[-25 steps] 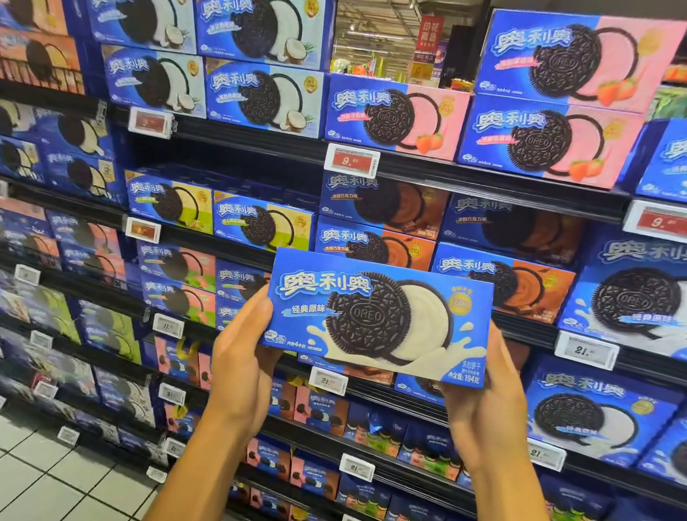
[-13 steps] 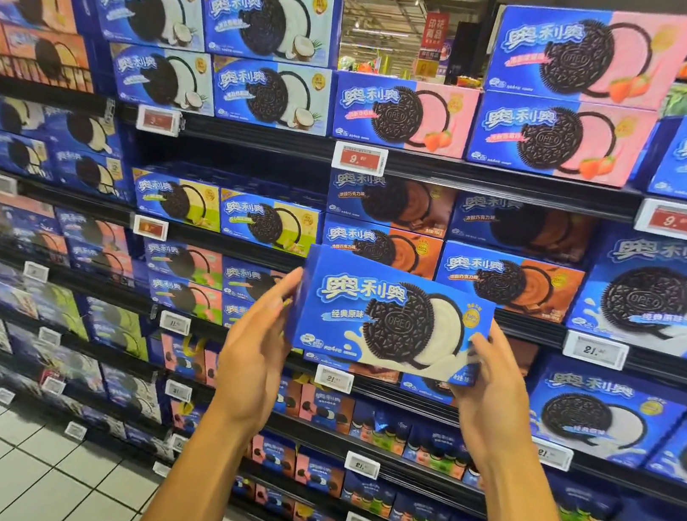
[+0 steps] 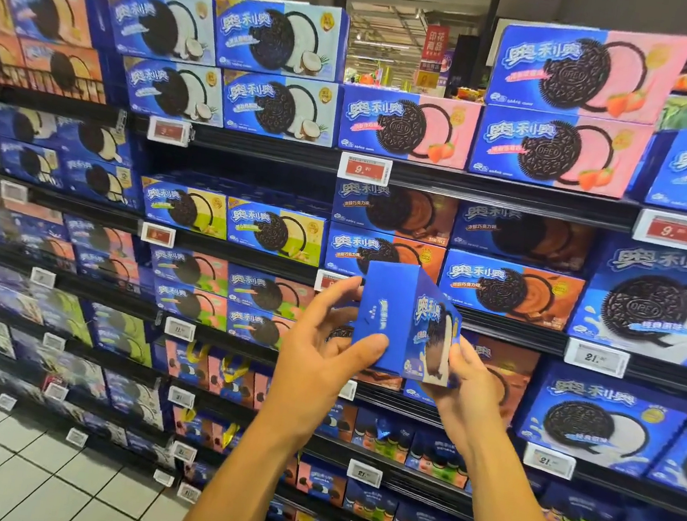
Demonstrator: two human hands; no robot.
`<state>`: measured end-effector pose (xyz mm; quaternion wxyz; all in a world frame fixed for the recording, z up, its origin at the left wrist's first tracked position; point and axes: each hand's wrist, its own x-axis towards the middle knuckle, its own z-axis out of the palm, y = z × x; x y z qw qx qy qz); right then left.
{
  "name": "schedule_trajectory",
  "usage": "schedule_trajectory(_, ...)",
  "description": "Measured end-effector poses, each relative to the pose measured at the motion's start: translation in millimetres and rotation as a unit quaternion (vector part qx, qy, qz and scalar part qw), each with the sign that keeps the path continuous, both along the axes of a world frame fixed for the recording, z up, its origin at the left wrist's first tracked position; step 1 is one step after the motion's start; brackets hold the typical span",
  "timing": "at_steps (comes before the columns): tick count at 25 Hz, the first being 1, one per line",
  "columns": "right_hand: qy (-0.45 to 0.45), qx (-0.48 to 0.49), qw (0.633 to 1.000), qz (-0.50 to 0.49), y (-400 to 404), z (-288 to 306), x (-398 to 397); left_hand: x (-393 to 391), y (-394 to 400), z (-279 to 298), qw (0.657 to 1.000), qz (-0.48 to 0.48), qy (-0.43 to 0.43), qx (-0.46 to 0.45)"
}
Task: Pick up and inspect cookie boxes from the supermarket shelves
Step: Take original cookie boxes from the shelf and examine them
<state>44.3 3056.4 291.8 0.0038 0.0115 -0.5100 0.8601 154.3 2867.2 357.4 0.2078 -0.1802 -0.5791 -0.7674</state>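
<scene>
Hands meet on our blue Oreo box (image 3: 408,323), held end-on before the shelves (image 3: 260,149). Our left hand (image 3: 318,359) presses its thumb on the end panel, fingers spread behind; our right hand (image 3: 467,388) pinches the lower front corner.

1 blue cookie box (image 3: 408,323) in my 2 hands, left hand (image 3: 313,360) & right hand (image 3: 467,388), center of frame. Top shelf: 4 coconut boxes (image 3: 283,39) upper left-center, stacked 2x2; 3 pink strawberry boxes (image 3: 584,68) upper center-right. Next shelf down: 2 yellow-green boxes (image 3: 274,232) left of center, 4 orange choc boxes (image 3: 512,285) center-right, 2x2. Red price tags (image 3: 364,168) w/ "9": 2 readable; a 3rd red one at left too blurry. White "21" tags (image 3: 595,357): at least 4 legible, right & lower center. Rest too blurry to count.
</scene>
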Motion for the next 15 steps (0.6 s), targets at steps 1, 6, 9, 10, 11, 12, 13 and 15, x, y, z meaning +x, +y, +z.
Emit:
schedule_trajectory(1,0.000,0.002,1.000,0.002,-0.6,-0.8,0.6,0.6,-0.5,0.3,1.000,0.001,0.004,-0.008)
schedule_trajectory(6,0.023,0.025,0.999,-0.019,4.9,14.2,10.8,-6.0,-20.5,-1.7,0.999,0.009,-0.004,0.040)
schedule_trajectory(9,0.064,0.057,0.995,-0.048,11.4,29.4,21.5,-15.8,-36.8,-3.8,0.995,0.003,-0.052,0.090)
schedule_trajectory(10,0.075,0.057,0.994,-0.057,12.3,33.6,25.1,-19.0,-41.1,-4.6,0.993,0.005,-0.069,0.094)
schedule_trajectory(11,0.083,0.052,0.993,-0.065,12.9,37.5,28.3,-21.9,-44.3,-5.4,0.992,0.006,-0.084,0.097)
schedule_trajectory(12,0.089,0.044,0.992,-0.071,13.1,41.4,31.9,-23.8,-47.8,-6.6,0.990,0.004,-0.095,0.103)
schedule_trajectory(13,0.094,0.039,0.992,-0.075,13.0,45.9,35.0,-24.9,-50.6,-6.8,0.988,-0.003,-0.104,0.112)
schedule_trajectory(15,0.103,0.035,0.991,-0.075,12.8,55.6,41.2,-26.2,-56.3,-5.2,0.985,-0.019,-0.114,0.126)
